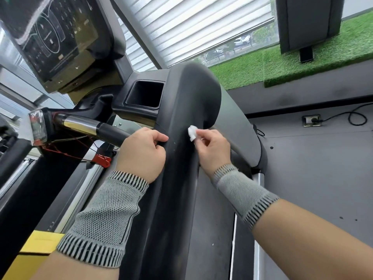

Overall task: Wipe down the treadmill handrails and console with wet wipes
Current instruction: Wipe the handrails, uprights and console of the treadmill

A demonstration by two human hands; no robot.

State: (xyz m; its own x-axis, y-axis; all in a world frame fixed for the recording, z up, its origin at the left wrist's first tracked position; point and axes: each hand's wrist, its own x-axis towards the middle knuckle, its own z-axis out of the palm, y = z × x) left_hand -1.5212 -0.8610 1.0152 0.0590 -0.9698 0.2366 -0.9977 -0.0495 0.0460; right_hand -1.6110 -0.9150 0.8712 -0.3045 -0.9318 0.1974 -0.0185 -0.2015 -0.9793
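Treadmill seen from above by a person leaning over its right side. At far left, the dark console screen [50, 35] tilts toward the viewer, its faint dial graphics blurred. Below it, a chrome-and-black crossbar [88, 126] runs rightward, with thin red cords and a red clip [102, 160] hanging beneath. A yellow box edge [38, 242] shows at near left. A square black cup holder [144, 96] sits in the console housing, just left of the handrail.

Left hand [142, 152], with a grey knitted wrist sleeve [105, 219], curls its fingers round the inner edge of the wide black handrail [181, 158], thumb lying on top. The handrail rises from near centre and bends over at its far end; small pale specks dot its surface.

Right hand [213, 148], in a matching sleeve [242, 193], pinches a small crumpled white wet wipe [192, 132] between thumb and fingertips, the wipe pressed against the right face of the handrail just below its bend.

Further right lies grey floor with a floor socket [311, 120] and a black cable [351, 116]. At far right, green artificial turf [262, 67] sits on a raised ledge under slatted window blinds [191, 23]
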